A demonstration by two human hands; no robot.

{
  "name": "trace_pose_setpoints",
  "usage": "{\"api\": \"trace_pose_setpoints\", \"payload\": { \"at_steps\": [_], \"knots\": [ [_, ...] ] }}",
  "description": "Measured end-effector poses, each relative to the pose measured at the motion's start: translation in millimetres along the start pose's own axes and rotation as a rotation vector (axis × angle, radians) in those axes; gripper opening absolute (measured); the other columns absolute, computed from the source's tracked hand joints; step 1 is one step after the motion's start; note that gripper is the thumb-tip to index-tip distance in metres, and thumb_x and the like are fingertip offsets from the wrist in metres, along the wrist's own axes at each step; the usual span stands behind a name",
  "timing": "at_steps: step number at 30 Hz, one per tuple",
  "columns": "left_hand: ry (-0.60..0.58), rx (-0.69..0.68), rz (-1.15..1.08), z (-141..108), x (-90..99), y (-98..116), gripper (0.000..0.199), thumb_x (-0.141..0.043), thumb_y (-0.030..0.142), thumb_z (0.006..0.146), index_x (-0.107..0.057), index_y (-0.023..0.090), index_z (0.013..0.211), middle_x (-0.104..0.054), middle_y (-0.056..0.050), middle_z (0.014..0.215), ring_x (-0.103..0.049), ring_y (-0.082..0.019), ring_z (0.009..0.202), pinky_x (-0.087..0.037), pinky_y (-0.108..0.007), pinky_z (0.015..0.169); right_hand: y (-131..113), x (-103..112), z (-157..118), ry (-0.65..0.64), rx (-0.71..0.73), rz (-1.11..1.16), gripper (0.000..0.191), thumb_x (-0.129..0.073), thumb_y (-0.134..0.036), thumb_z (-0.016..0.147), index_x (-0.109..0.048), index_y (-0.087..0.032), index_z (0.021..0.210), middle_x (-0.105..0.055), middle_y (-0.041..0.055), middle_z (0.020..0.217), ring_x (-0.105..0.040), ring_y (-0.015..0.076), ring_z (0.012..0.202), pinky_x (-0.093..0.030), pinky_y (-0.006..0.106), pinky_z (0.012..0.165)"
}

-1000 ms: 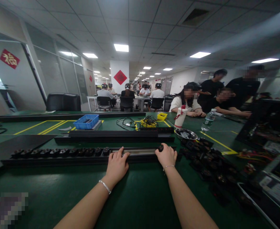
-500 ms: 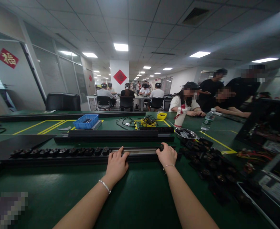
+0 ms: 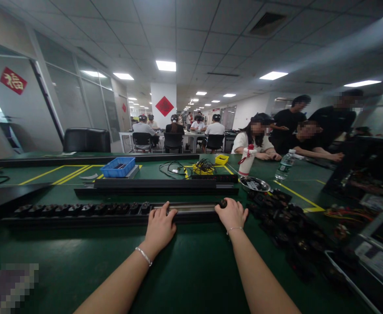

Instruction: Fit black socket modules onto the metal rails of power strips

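A long black rail [image 3: 80, 220] with a metallic inner channel [image 3: 194, 207] lies across the green table in front of me. Several black modules with small metal parts on top [image 3: 86, 209] sit in a row along its left half. My left hand [image 3: 160, 226] grips the rail just right of the last module, with its fingers over the channel and its thumb out to the side. At the rail's right end, my right hand [image 3: 233, 216] pinches a small black rounded part [image 3: 223, 203], mostly covered by the fingers. I cannot tell whether that part touches the channel.
Loose black modules [image 3: 283, 218] are heaped at the right, beside a metal dish [image 3: 255, 183] and a computer case [image 3: 377, 231]. Behind the rail lies another black rail [image 3: 155, 186]. Farther back are a blue bin [image 3: 117, 167], bottle [image 3: 285, 165] and cables. Co-workers sit beyond.
My right hand has shifted slightly right along the rail with the black part, and its outer fingers have spread a little. My left hand stays in place.
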State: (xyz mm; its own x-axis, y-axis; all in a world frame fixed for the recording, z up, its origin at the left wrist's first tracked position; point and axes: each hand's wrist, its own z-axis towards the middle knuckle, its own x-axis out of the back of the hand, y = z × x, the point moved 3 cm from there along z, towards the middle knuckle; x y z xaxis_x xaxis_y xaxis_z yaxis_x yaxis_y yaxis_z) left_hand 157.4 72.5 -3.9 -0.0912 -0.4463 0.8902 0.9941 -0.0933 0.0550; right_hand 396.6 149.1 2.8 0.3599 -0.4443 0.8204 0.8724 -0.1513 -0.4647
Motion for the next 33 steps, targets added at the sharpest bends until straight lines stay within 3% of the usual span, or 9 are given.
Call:
{"api": "trace_pose_setpoints", "payload": {
  "at_steps": [9, 16, 20, 25, 28, 33],
  "knots": [
    [0.000, 0.003, -0.010, 0, 0.7, 0, 0.038, -0.051, 0.024, 0.074, -0.055, 0.029, 0.111, -0.044, -0.007, 0.133, -0.046, -0.025, 0.110, -0.025, -0.042, 0.097, 5, 0, 6, 0.009, -0.020, 0.037, 0.039, -0.047, -0.029, 0.070, -0.056, -0.023, 0.107, -0.058, 0.0049, 0.112, -0.044, 0.0227, 0.111, -0.013, 0.049, 0.102],
    [0.009, -0.009, 0.001, 0, 0.2, 0, 0.038, -0.052, 0.025, 0.074, -0.054, 0.030, 0.111, -0.044, -0.007, 0.133, -0.047, -0.025, 0.109, -0.026, -0.042, 0.097, 6, 2, 6, 0.018, -0.005, 0.031, 0.038, -0.046, -0.030, 0.071, -0.056, -0.022, 0.107, -0.059, 0.0054, 0.111, -0.044, 0.0231, 0.110, -0.014, 0.048, 0.102],
    [-0.002, 0.009, 0.001, 0, 1.3, 1, 0.038, -0.051, 0.024, 0.074, -0.054, 0.030, 0.111, -0.044, -0.007, 0.133, -0.046, -0.025, 0.109, -0.026, -0.041, 0.097, 10, 4, 4, 0.057, -0.057, -0.003, 0.045, -0.048, -0.037, 0.070, -0.055, -0.022, 0.112, -0.051, 0.0086, 0.122, -0.034, 0.0284, 0.120, -0.017, 0.052, 0.100],
    [0.002, 0.010, -0.001, 0, 1.4, 2, 0.039, -0.051, 0.024, 0.074, -0.055, 0.030, 0.112, -0.043, -0.007, 0.133, -0.046, -0.025, 0.110, -0.025, -0.042, 0.097, 16, 3, 4, 0.099, -0.145, -0.043, 0.058, -0.054, -0.046, 0.065, -0.052, -0.021, 0.118, -0.028, 0.0139, 0.140, -0.019, 0.0368, 0.128, -0.023, 0.051, 0.097],
    [0.014, 0.000, -0.004, 0, 0.6, 1, 0.038, -0.050, 0.023, 0.074, -0.055, 0.029, 0.112, -0.044, -0.007, 0.133, -0.046, -0.025, 0.110, -0.025, -0.043, 0.098, 17, 3, 4, 0.117, -0.159, -0.041, 0.063, -0.056, -0.047, 0.064, -0.050, -0.020, 0.120, -0.023, 0.0159, 0.142, -0.018, 0.0397, 0.128, -0.024, 0.050, 0.097],
    [0.019, -0.009, 0.005, 0, -0.7, 0, 0.039, -0.052, 0.024, 0.073, -0.054, 0.029, 0.112, -0.044, -0.007, 0.133, -0.046, -0.025, 0.109, -0.025, -0.043, 0.098, 19, 4, 5, 0.086, -0.171, 0.002, 0.060, -0.054, -0.047, 0.066, -0.050, -0.020, 0.120, -0.029, 0.0150, 0.139, -0.026, 0.0366, 0.125, -0.026, 0.046, 0.096]
  ]
}}
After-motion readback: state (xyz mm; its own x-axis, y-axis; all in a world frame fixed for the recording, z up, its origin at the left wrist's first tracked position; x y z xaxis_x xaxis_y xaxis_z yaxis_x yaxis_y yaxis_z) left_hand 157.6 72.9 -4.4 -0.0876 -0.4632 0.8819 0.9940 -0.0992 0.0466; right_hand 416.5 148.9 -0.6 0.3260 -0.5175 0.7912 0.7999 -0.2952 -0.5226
